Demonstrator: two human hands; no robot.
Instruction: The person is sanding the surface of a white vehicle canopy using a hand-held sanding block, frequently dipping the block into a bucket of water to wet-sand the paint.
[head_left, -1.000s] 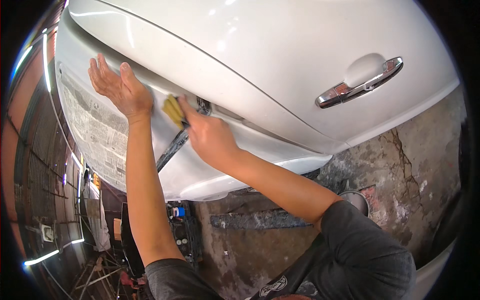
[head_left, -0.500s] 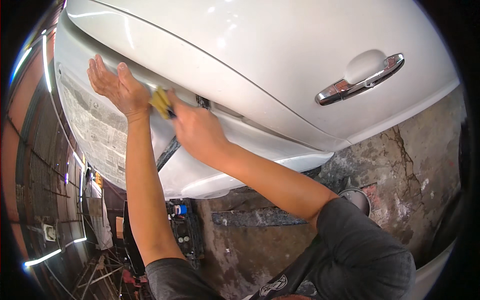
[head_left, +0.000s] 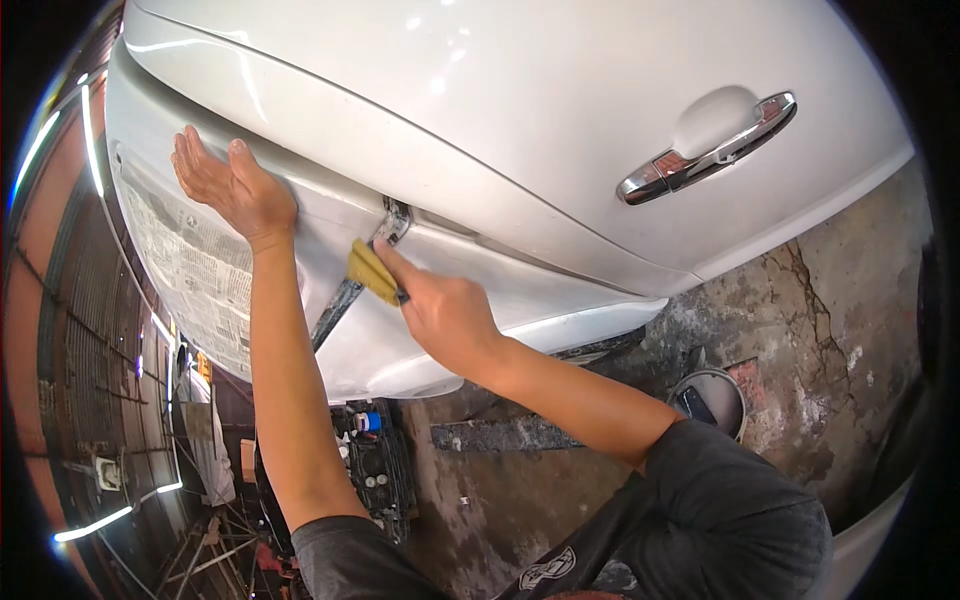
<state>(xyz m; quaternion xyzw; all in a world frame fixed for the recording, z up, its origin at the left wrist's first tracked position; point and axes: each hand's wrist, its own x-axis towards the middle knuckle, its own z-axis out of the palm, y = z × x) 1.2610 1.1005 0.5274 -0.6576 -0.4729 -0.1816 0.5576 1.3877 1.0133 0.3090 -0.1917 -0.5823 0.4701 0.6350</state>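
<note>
A white car bumper (head_left: 470, 262) lies against the larger white body panel, partly covered by newspaper (head_left: 185, 245) on its left side. My left hand (head_left: 240, 195) rests along the bumper near its upper left edge, fingers stretched out and nothing held. In my right hand (head_left: 450, 315) is a folded yellow piece of sandpaper (head_left: 370, 272) with a dark part beneath it. The sandpaper is beside a dark, paint-spotted bar (head_left: 340, 312) that crosses the bumper; whether it touches the surface I cannot tell.
The car door's chrome handle (head_left: 648, 187) sticks out at the upper right. A round bucket (head_left: 738, 388) with something dark inside stands on the stained concrete floor (head_left: 810, 310). A dark rack with small containers (head_left: 375, 480) is at the lower left.
My right hand has moved right and down, carrying the sandpaper away from my left hand and uncovering more of the dark bar. My left hand stays nearly in place.
</note>
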